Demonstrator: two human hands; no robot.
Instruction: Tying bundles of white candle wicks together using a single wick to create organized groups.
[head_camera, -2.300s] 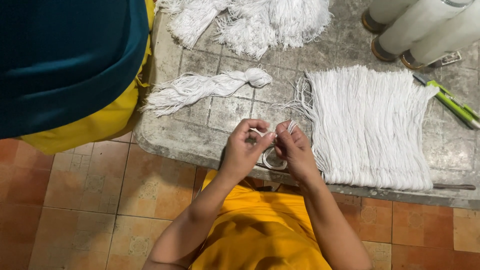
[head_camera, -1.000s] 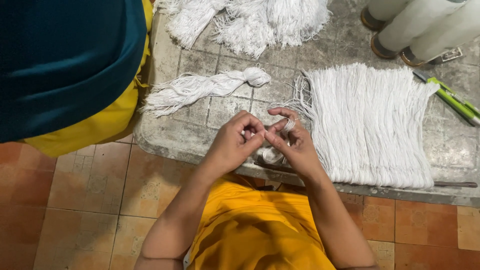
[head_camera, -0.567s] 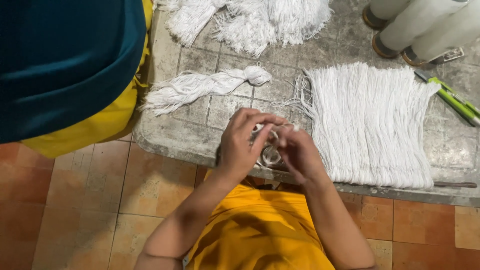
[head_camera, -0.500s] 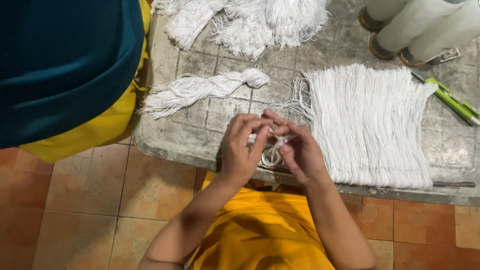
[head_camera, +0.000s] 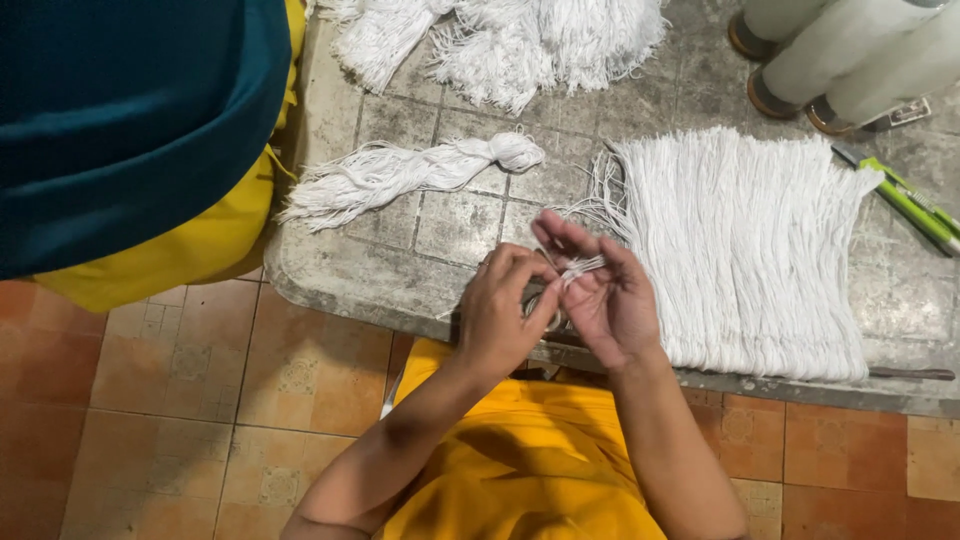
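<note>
- Left hand (head_camera: 502, 318) curled, fingertips pinched on a small tuft of white strands (head_camera: 580, 267); knuckles up, set over the near edge of the stone slab (head_camera: 400, 280)
- Right hand (head_camera: 600, 290) half open, palm turned leftward, fingers spread; same tuft of white strands lying across the fingers and nipped between thumb and forefinger; touching the left hand
- Tuft held just above the slab edge, just left of the flat sheet of white yarn (head_camera: 745, 250); a few loose threads trailing from the sheet toward the hands
- Something small and round below the pinch, mostly hidden; cannot tell what
- Knotted yarn bundle (head_camera: 420, 172) lying further left on the slab, well apart from the hands
- Fluffy yarn heap (head_camera: 510, 35) along the far edge
- Three white cones (head_camera: 840, 55) at the far right corner; green pen (head_camera: 905, 200) beside the sheet
- Another person's teal and yellow clothing (head_camera: 130, 130) at the upper left; orange floor tiles (head_camera: 150, 420) below
</note>
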